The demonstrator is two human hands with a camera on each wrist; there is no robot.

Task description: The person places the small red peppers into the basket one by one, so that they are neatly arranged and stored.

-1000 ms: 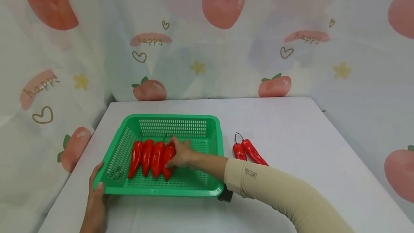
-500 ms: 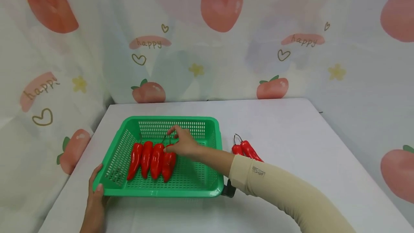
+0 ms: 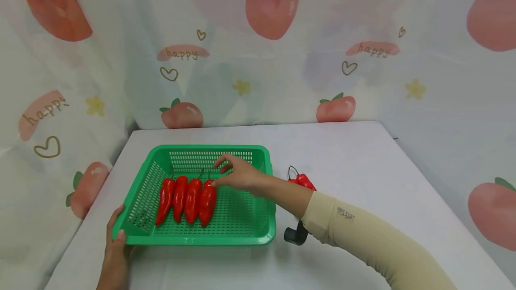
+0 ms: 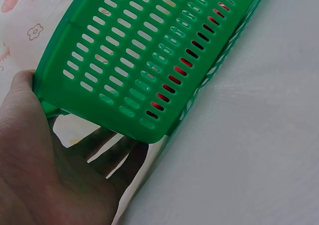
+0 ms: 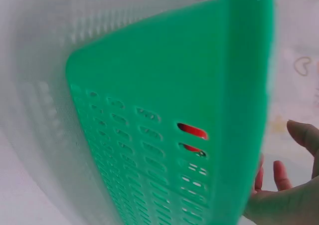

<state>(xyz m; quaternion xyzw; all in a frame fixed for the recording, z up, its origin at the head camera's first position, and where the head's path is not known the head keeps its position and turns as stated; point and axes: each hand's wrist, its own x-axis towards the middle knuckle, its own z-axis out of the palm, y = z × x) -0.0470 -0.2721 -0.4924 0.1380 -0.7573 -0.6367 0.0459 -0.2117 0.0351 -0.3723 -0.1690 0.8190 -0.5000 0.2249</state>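
A green plastic basket [image 3: 201, 240] stands on the white table, with several glossy red chili peppers [image 3: 193, 202] side by side in its left and middle part. My left hand [image 3: 115, 249] grips the near-left corner; in the left wrist view the thumb is at the rim and the fingers [image 4: 127, 157] reach under the corner. Over the basket is my right hand [image 3: 241, 174], fingers relaxed and apart. Its thumb is close to the stem end of the rightmost pepper [image 3: 208, 205]; whether they touch I cannot tell. Nothing is held in that hand.
Two more red peppers [image 3: 305, 181] lie on the table right of the basket, partly hidden by the right forearm. A dark wrist camera [image 3: 296, 233] hangs under that arm. A fruit-print curtain [image 3: 258, 70] closes off the back and sides.
My right hand has let go of the rightmost pepper, lifted off it and drawn back to the right. That pepper lies beside the others. The left hand keeps its grip on the basket.
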